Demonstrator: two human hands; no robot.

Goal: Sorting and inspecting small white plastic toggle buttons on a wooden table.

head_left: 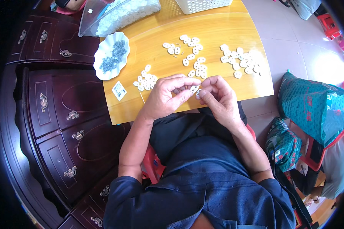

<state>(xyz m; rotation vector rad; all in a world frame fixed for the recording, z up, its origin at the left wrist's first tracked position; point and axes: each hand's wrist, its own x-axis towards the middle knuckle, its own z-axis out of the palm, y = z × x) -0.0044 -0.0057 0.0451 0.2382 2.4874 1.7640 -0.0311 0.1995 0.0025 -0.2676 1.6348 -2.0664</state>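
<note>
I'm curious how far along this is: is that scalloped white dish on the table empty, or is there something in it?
Not empty. The white scalloped dish holds a heap of small grey metal bits across its middle.

We see the left hand (167, 95) and right hand (217, 96) meeting at the near edge of a yellow wooden table (218, 30), fingertips pinching one small white oval plastic piece (195, 89) between them. More white pieces (193, 57) lie scattered beyond, beside a white scalloped dish of small grey metal parts (111, 55).
</note>
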